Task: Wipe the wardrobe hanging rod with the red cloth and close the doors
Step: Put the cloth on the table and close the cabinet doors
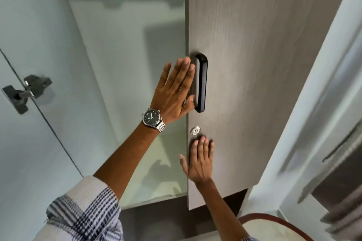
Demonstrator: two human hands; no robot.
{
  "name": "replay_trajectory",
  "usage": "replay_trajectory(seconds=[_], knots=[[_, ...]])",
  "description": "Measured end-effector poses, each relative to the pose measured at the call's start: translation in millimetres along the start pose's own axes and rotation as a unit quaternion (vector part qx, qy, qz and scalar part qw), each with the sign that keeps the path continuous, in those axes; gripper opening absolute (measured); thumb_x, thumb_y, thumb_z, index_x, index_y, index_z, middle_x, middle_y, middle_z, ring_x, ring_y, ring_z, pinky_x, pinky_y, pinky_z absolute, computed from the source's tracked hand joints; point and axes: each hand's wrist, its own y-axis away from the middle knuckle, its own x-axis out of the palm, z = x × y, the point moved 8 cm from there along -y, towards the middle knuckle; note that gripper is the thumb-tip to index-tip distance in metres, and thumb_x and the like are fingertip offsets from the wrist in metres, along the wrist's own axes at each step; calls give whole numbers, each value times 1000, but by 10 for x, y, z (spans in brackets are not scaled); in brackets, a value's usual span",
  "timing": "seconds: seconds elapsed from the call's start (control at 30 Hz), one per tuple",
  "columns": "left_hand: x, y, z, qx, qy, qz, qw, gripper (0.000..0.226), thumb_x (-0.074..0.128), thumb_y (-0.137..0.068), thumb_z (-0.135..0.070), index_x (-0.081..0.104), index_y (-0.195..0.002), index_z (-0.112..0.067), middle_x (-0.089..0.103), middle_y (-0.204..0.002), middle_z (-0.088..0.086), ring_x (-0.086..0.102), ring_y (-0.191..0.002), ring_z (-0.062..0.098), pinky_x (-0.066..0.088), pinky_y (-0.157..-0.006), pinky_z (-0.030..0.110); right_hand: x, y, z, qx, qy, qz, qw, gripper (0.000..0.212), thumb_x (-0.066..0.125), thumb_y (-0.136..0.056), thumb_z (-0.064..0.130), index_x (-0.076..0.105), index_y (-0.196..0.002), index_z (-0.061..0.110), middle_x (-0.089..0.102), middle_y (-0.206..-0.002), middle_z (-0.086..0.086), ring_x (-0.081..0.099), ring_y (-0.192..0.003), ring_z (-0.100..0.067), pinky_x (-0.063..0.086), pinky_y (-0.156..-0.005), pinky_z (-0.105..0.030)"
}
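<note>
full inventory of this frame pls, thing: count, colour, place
door: 1, grey woodgrain, centre-right, seen from outside
handle: 1, black, vertical, near door's left edge
lock: 1, silver, on door below handle
wardrobe interior: 1, pale white-green, left of door, looks empty; no rod or red cloth in view
hinge: 1, dark metal, far left
watch: 1, silver band, black dial, left wrist
sleeve: 1, white and navy check, lower left
left hand: 1, flat, fingers spread, at door edge beside handle, thumb by handle's lower end
right hand: 1, flat on door below lock
</note>
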Motion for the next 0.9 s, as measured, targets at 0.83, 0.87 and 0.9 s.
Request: replay_trajectory(seconds=[0.83, 0.87, 0.9], knots=[[-722, -19, 68, -157, -128, 166, 965, 58, 46, -103, -28, 35, -154, -2, 34, -163, 17, 28, -154, 34, 23, -128, 50, 166, -40, 114, 43, -40, 199, 978, 79, 55, -97, 39, 22, -159, 3, 17, -167, -19, 13, -156, -35, 25, -120, -64], [-963, 10, 85, -186, -127, 145, 963, 59, 49, -102, -25, 37, -153, 0, 35, -162, 19, 28, -153, 36, 23, -128, 51, 136, 9, 226, 56, -60, 221, 972, 78, 49, -99, 40, 16, -160, 4, 12, -168, -18, 10, -157, -35, 23, -120, -65], [-1258, 66, 111, -217, -129, 116, 961, 59, 51, -100, -22, 37, -152, 3, 36, -161, 21, 28, -153, 38, 22, -128, 51, 85, 59, 434, 58, -93, 238, 965, 76, 45, -100, 40, 13, -160, 5, 9, -168, -19, 9, -156, -35, 24, -119, -66]])
